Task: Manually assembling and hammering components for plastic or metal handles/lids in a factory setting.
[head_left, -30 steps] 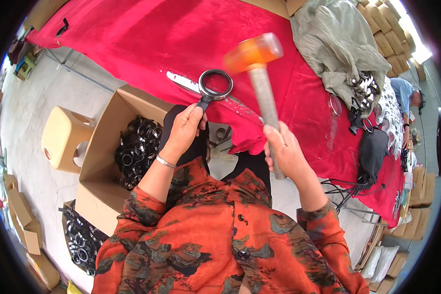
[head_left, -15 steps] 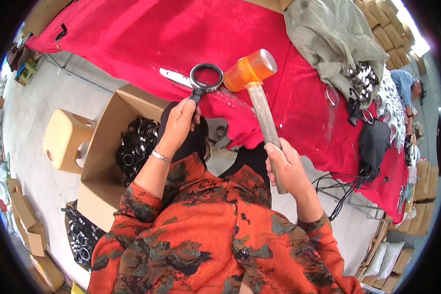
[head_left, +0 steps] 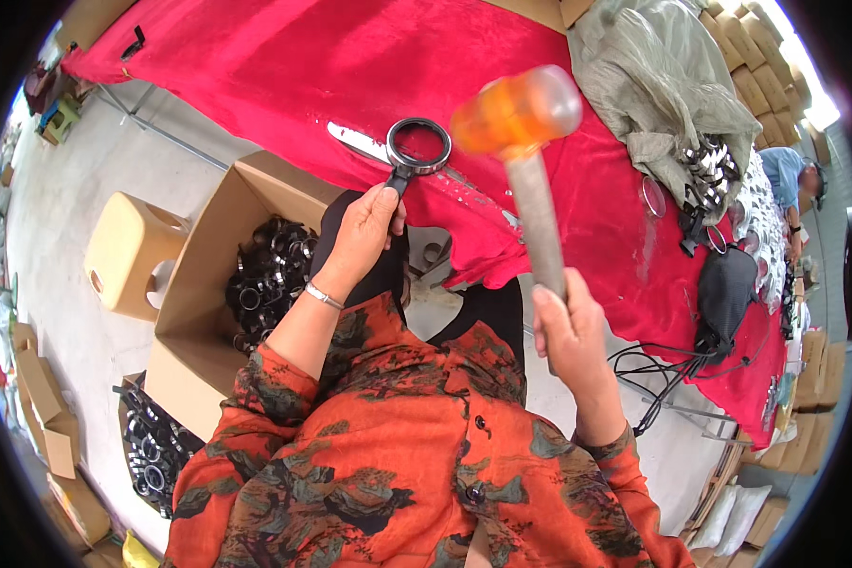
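Note:
My left hand (head_left: 367, 227) is closed around the short black handle of a magnifying glass (head_left: 415, 169). Its round, dark-rimmed lens rests on or just above the red cloth (head_left: 284, 80) near the table's front edge. A bare pale strip (head_left: 358, 142) shows beside the rim. In my right hand (head_left: 573, 327) is a mallet (head_left: 534, 204), gripped low on its grey wooden handle. The mallet's orange, translucent head (head_left: 513, 112) is raised to the right of the lens, apart from it and blurred by motion.
An open cardboard box (head_left: 194, 322) of black ringed parts stands at my left, with a cream stool (head_left: 128, 256) beyond. More such parts (head_left: 151, 454) lie lower left. On the table's right are a grey plastic sheet (head_left: 658, 85), loose lenses (head_left: 652, 196) and a black bag (head_left: 726, 293). Another person (head_left: 784, 180) is far right.
My right hand has swung the mallet up, and its head is now higher and farther from the lens. My left hand keeps its hold on the magnifying glass; the whole view has shifted slightly.

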`<action>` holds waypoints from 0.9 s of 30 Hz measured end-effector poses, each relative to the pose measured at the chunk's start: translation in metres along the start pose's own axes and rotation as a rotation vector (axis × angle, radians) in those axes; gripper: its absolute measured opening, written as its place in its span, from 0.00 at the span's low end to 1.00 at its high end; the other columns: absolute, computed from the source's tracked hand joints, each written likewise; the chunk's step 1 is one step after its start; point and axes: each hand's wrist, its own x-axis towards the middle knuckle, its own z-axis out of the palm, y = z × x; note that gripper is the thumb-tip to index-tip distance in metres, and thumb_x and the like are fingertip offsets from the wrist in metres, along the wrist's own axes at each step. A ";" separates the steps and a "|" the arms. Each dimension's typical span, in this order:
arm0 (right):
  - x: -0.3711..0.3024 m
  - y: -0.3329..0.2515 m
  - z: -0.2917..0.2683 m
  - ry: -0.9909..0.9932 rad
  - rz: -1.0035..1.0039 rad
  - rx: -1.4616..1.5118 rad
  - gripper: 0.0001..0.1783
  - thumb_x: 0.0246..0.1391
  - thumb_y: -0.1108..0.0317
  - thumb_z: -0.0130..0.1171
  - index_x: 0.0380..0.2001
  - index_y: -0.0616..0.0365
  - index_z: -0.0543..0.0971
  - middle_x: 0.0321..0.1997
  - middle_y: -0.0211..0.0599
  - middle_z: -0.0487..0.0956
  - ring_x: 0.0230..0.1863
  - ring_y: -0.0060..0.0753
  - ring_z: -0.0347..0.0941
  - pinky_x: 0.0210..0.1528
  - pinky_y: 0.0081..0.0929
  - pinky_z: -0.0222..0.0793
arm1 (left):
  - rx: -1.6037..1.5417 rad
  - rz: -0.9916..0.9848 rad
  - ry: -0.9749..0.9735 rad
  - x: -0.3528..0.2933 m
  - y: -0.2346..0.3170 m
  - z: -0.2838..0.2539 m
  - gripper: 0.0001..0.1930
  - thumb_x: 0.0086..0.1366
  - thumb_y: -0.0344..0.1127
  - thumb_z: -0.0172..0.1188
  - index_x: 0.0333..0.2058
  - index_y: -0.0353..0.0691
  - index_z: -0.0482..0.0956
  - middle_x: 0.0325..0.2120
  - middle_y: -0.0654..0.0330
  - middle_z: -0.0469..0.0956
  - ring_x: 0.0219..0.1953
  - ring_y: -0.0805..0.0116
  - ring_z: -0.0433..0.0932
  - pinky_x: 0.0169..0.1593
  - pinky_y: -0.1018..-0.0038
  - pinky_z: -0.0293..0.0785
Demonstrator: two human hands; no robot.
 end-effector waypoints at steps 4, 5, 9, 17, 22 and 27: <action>0.020 -0.001 0.005 -0.010 0.042 -0.040 0.15 0.59 0.59 0.52 0.30 0.61 0.67 0.16 0.29 0.69 0.14 0.19 0.65 0.15 0.22 0.60 | -0.019 0.022 -0.022 0.005 -0.003 0.005 0.19 0.69 0.50 0.44 0.27 0.41 0.70 0.18 0.69 0.68 0.20 0.82 0.66 0.23 0.84 0.62; 0.024 0.001 0.009 -0.063 0.190 -0.072 0.16 0.59 0.57 0.52 0.30 0.61 0.67 0.16 0.29 0.69 0.14 0.19 0.64 0.15 0.21 0.60 | -0.023 0.026 -0.033 0.005 -0.005 0.005 0.19 0.69 0.50 0.44 0.27 0.41 0.70 0.18 0.69 0.68 0.20 0.82 0.66 0.23 0.84 0.62; 0.042 -0.027 -0.005 -0.145 0.351 0.075 0.17 0.59 0.55 0.51 0.31 0.59 0.68 0.17 0.27 0.67 0.15 0.17 0.63 0.14 0.19 0.61 | -0.005 0.006 0.011 0.002 -0.008 -0.001 0.19 0.69 0.49 0.44 0.27 0.41 0.70 0.18 0.69 0.68 0.21 0.82 0.67 0.23 0.84 0.62; 0.046 -0.034 0.029 -0.127 -0.261 -0.551 0.17 0.56 0.58 0.55 0.32 0.62 0.67 0.21 0.53 0.74 0.22 0.54 0.73 0.24 0.40 0.66 | 0.010 0.126 -0.014 0.002 -0.005 0.005 0.19 0.70 0.49 0.42 0.28 0.40 0.71 0.19 0.68 0.69 0.20 0.81 0.66 0.22 0.84 0.61; 0.069 -0.058 0.026 -0.182 -0.186 -0.346 0.18 0.56 0.58 0.55 0.30 0.64 0.66 0.21 0.54 0.73 0.24 0.57 0.72 0.25 0.40 0.65 | 0.069 0.077 0.003 0.003 -0.004 0.000 0.19 0.70 0.49 0.43 0.27 0.41 0.70 0.18 0.68 0.68 0.18 0.81 0.63 0.22 0.84 0.60; 0.063 -0.066 0.026 -0.063 -0.182 -0.351 0.19 0.56 0.58 0.55 0.29 0.64 0.65 0.21 0.59 0.72 0.26 0.63 0.72 0.25 0.44 0.64 | 0.076 0.087 -0.007 0.002 -0.003 0.001 0.19 0.70 0.49 0.43 0.28 0.41 0.71 0.19 0.68 0.69 0.18 0.82 0.64 0.22 0.84 0.60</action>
